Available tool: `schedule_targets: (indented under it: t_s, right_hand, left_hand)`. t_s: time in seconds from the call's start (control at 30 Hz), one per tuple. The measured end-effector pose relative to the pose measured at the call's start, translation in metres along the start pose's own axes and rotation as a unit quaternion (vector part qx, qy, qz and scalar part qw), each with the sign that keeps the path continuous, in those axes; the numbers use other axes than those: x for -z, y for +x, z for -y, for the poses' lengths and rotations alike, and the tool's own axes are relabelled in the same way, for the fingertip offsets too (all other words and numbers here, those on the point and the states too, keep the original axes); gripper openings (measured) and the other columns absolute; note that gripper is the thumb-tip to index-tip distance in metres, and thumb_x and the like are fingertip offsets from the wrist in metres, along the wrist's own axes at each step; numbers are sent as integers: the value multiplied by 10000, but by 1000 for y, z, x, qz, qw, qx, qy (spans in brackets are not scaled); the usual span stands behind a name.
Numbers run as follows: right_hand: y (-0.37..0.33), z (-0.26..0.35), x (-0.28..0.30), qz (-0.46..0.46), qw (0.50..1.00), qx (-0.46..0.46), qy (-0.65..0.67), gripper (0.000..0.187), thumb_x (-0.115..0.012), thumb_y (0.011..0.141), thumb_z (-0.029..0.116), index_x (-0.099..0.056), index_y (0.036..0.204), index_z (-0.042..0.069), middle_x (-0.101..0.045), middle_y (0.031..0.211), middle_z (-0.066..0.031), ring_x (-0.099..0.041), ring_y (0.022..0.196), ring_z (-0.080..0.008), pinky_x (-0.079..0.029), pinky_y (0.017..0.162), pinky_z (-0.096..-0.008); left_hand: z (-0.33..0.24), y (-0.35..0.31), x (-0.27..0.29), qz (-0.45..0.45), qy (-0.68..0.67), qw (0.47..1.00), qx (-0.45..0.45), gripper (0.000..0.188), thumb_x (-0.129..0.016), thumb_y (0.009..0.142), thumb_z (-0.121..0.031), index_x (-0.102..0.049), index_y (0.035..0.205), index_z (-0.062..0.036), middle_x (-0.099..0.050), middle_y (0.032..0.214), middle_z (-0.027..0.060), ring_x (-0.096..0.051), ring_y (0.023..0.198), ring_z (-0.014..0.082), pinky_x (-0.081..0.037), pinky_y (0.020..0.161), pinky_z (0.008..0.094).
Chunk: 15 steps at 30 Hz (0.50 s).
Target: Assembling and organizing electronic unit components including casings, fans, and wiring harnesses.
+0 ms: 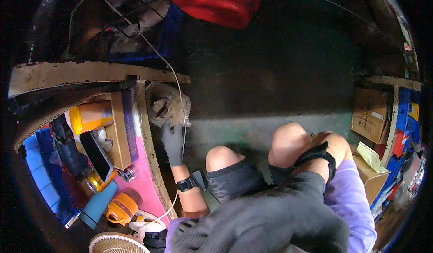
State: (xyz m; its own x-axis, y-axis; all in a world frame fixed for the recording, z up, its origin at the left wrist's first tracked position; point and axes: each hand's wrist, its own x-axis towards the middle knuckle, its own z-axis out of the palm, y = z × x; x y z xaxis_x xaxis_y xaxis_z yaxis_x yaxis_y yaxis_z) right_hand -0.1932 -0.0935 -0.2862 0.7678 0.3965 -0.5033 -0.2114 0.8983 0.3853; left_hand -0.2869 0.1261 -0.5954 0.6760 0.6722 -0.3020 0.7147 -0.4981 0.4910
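Note:
My left hand (172,144), in a grey knit glove, reaches forward to a crumpled clear plastic bag (173,104) beside the table's edge. Its fingertips meet the bag's near side and are partly lost against it, so their grip is unclear. A dark watch (187,184) is strapped on that wrist. Very close to the camera, my right hand (270,214) is raised in a dark grey glove, above my lap. Its back fills the lower middle of the view; its fingers and anything in them are hidden. A black band (315,154) circles the right forearm.
On the pink-topped table (151,176) at left lie a phone (96,155), an orange-lidded jar (122,209), a yellow tub (90,117) and a fan (117,244). A white cable (155,50) crosses near my left hand. Cardboard boxes (370,113) stand right; a red container (221,3) is far ahead.

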Motion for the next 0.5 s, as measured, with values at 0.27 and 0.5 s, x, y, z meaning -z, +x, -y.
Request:
schedule_targets:
  t_s: [0.27, 0.5]
  right_hand:
    - [-11, 5, 8, -83, 994, -50, 42, 356, -367, 876, 412, -586, 959, 143, -589, 802, -189, -614, 745, -329, -530, 601, -478]
    - [43, -2, 87, 545, 815, 17, -199, 385, -578, 756, 435, -586, 986, 126, -589, 851, -192, -604, 796, -347, -502, 630, -511]
  left_hand:
    - [-28, -37, 14, -75, -104, 986, -109, 328, -535, 775, -103, -500, 1083, 4, -516, 1036, 140, -529, 899, 220, -424, 770, 307]
    - [-62, -65, 31, -87, -129, 975, -158, 310, -540, 767, -86, -506, 1064, -3, -520, 1015, 135, -514, 916, 224, -404, 803, 306]
